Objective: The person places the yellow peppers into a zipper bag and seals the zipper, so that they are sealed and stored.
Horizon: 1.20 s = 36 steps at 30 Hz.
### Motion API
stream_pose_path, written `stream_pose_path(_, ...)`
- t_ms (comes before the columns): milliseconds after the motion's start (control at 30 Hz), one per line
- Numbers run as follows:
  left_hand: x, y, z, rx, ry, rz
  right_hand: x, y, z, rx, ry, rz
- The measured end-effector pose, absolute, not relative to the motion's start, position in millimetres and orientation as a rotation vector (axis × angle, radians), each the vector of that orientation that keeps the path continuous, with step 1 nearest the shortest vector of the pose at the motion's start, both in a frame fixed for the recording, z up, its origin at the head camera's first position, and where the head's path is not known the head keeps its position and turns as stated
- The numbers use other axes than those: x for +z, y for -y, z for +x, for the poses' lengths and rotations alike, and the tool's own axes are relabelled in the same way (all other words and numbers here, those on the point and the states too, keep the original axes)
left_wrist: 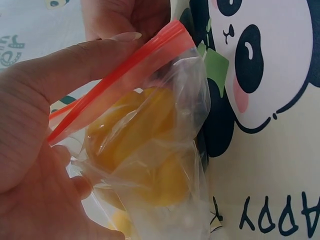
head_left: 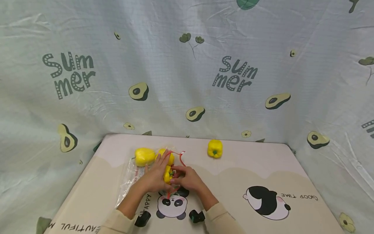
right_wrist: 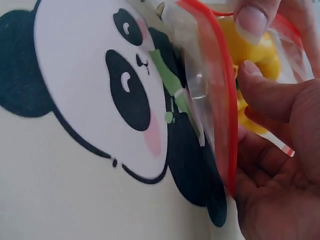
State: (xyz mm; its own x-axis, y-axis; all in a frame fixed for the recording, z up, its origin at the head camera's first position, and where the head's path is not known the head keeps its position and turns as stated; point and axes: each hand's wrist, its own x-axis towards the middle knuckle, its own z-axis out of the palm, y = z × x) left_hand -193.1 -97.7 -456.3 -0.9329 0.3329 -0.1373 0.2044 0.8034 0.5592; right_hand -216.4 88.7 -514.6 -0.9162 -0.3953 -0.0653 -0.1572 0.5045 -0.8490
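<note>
A clear zip bag [head_left: 127,182] with a red zip edge lies in front of me, its mouth spread toward the right. My left hand [head_left: 155,177] grips the bag at its mouth, with the thumb over the red zip edge [left_wrist: 112,82]. In the mouth is a yellow bell pepper [right_wrist: 255,52], its stem end facing my right hand [head_left: 188,178]. The right thumb and fingers hold this pepper near its stem. Two more yellow bell peppers, one at the left [head_left: 144,156] and one partly behind my left fingers [head_left: 170,159], overlap the bag's far part.
Another yellow bell pepper [head_left: 215,149] stands alone toward the back of the table [head_left: 248,169], right of the bag. The tabletop bears printed pandas and lettering. A pale curtain [head_left: 163,65] with avocado prints hangs behind the table and at its sides.
</note>
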Motion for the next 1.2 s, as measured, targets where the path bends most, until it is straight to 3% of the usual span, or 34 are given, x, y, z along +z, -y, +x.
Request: stream_pose_path(1200,-458.1,103.6,-191.2,0.838,-2.772,0.471,-508.1,-63.0,-209.1,-1.199,-2.619,-0.449)
